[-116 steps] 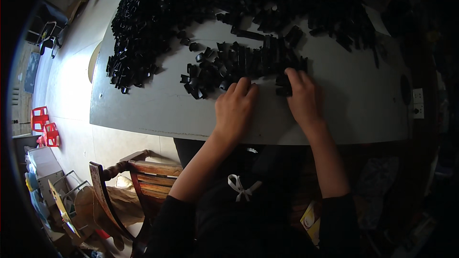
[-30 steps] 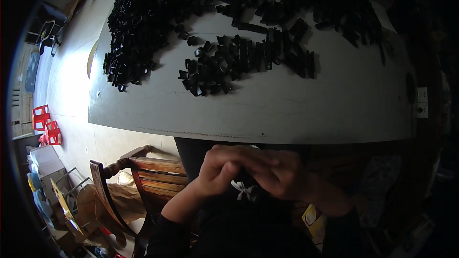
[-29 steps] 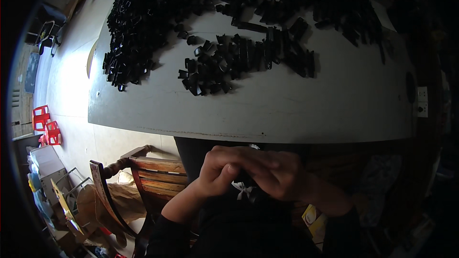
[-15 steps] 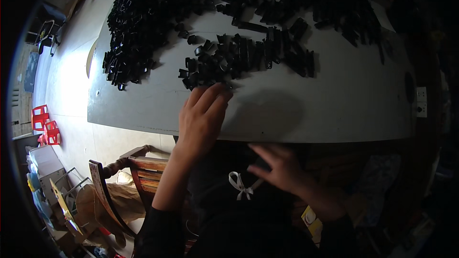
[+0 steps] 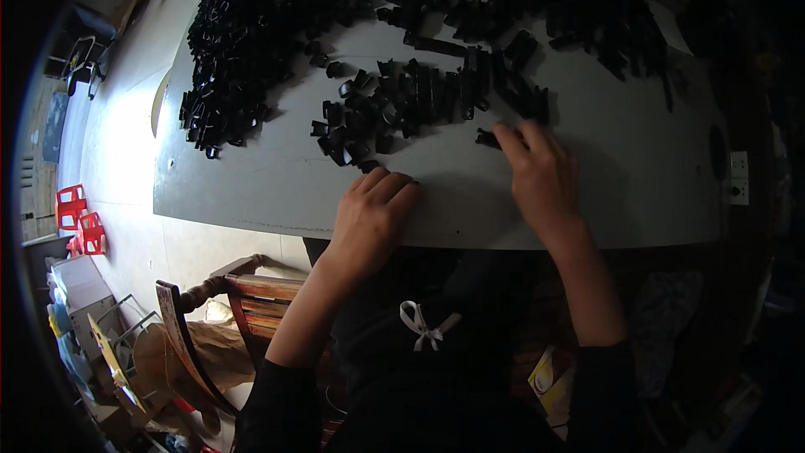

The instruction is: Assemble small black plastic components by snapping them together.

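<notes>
Small black curved pieces (image 5: 355, 109), plastic-looking, lie loose in the middle of the grey table (image 5: 268, 193). Longer black strip-like pieces (image 5: 470, 84) lie just right of them. My left hand (image 5: 373, 218) rests low over the near part of the table, fingers curled together. A small black piece (image 5: 369, 165) shows beside its fingertips; whatever is inside the fingers is mostly hidden. Farther right, my right hand (image 5: 543, 176) pinches a short black strip (image 5: 487, 138) between thumb and fingers, close to the tabletop.
A large heap of black pieces (image 5: 239, 50) covers the table's far left, and more pile up along the far side. A wooden chair (image 5: 260, 302) stands left of me below the table edge. Red stools (image 5: 90, 233) are on the floor at far left. A wall socket (image 5: 738, 178) shows at right.
My right hand has come up from below the table edge onto the table and now pinches a black strip. My left hand has drawn back slightly toward me and to the right.
</notes>
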